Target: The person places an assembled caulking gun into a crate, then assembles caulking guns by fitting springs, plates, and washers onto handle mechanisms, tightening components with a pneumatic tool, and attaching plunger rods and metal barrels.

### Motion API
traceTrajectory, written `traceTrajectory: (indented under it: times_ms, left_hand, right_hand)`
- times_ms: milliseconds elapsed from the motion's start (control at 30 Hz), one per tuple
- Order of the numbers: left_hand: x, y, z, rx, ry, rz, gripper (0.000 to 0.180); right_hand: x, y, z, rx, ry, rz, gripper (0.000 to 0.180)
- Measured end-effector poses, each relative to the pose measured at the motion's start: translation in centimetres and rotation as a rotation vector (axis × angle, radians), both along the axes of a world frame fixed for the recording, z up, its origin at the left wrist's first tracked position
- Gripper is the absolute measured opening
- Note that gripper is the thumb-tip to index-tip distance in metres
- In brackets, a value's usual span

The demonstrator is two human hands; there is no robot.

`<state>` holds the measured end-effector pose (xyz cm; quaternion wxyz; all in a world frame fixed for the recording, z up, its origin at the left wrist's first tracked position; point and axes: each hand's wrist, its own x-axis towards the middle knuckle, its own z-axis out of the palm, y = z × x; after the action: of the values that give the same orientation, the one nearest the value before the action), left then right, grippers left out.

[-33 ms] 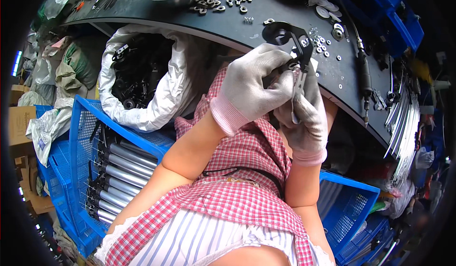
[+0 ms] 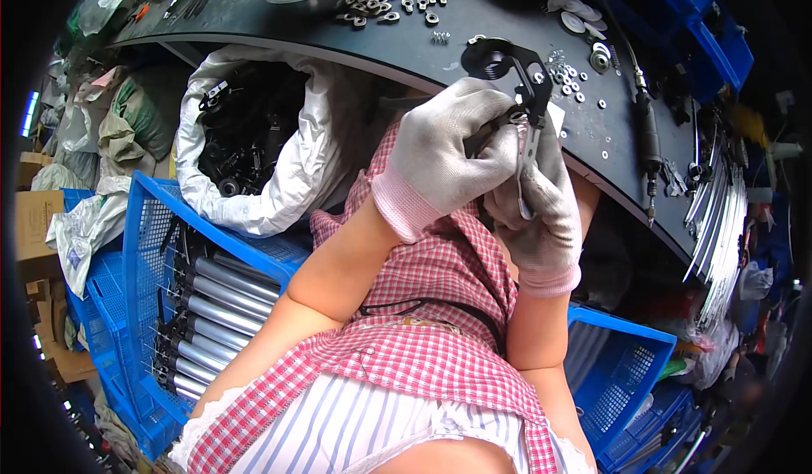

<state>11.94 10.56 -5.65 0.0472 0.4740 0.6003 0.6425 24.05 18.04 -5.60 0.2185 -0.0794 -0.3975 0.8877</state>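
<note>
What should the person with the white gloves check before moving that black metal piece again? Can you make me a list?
1. Left hand grips the black metal bracket: ok, the fingers wrap its lower part.
2. Right hand supports the work from below: ok, it holds a thin silver strip at the bracket.
3. Gloves on both hands: ok.
4. Small part between the hands seated properly: cannot tell, the gloves hide it.
5. Spare washers and nuts close by on the dark workbench: ok.
6. Screwdriver tool lying apart from the hands: ok.
</note>
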Motion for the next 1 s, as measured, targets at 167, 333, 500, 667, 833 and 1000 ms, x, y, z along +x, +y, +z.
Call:
traceTrajectory:
  times_ms: [167,333,500,667,833,1000]
  left_hand:
    - [0.2,0.1,-0.1,-0.018,0.026,0.065,0.018]
    - [0.6,0.5,-0.7,-0.018,-0.117,0.011,0.018]
    - [0.3,-0.5,-0.6,-0.079,-0.339,-0.175,0.029]
    - [-0.9,-2.7,-2.2,-0.155,-0.017,-0.217,0.079]
    - [-2.1,-8.5,-3.0,-0.34,0.186,-0.016,0.071]
    - [-2.3,-12.1,-5.0,-0.336,-0.444,0.081,0.066]
  right_hand:
    - [-0.6,-0.2,0.8,-0.068,-0.005,-0.018,0.081]
    - [-1.5,-0.3,1.3,0.101,-0.071,-0.206,0.082]
    - [-2.3,0.2,0.1,0.217,-0.013,-0.279,0.087]
    - [-3.2,-0.7,0.0,0.169,0.041,-0.179,0.086]
    - [-4.8,2.6,2.0,1.2,-0.349,0.403,0.071]
    - [-16.2,14.0,2.0,1.51,-0.315,0.063,0.033]
